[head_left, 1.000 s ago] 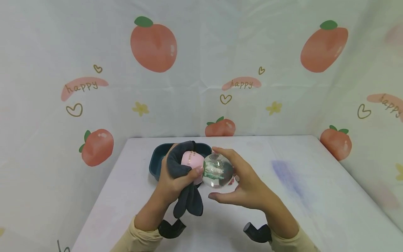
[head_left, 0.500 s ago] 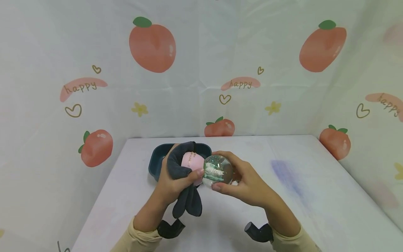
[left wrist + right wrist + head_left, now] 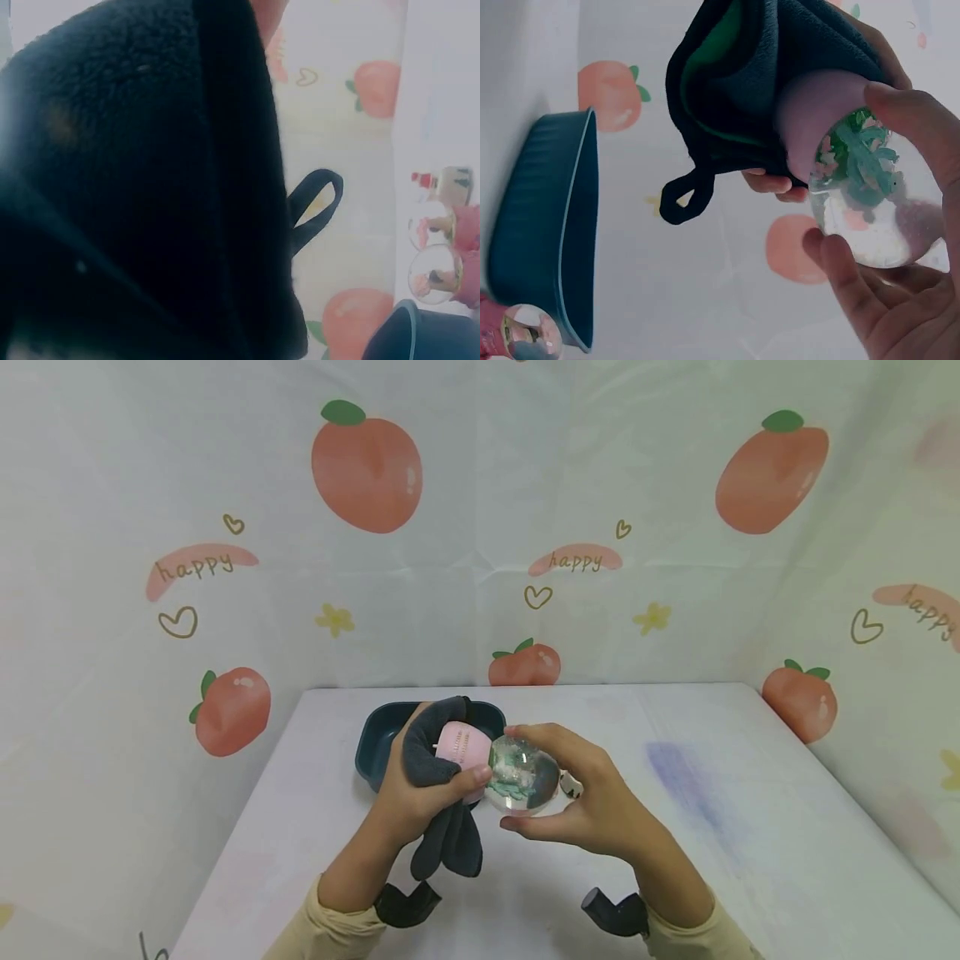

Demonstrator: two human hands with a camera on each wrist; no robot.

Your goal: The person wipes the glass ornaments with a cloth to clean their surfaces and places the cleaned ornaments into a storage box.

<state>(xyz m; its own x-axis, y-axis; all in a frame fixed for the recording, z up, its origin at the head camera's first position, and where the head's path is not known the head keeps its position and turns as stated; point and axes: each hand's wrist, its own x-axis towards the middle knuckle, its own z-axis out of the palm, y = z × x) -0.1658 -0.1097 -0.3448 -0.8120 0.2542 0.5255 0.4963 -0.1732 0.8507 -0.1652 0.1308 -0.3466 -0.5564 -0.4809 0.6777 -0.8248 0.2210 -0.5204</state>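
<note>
Surface [image 3: 757,827]: white, flat, straight far edge. Long blue-violet smudge [image 3: 688,785] well right of centre; fainter pink patch [image 3: 247,868] at left. Dark teal basin [image 3: 365,760] stands near the far edge, left of centre. Left wrist view: row of small pieces near the basin: a pink-based globe [image 3: 448,276], a second pink-based globe [image 3: 446,229] close alongside, then a white-based piece [image 3: 451,184], red at one end.

basin [image 3: 367,757] | on table [image 3: 637,710] | behind-left of snow globe [image 3: 522,779] (cloth [image 3: 429,752] at its left)
</note>
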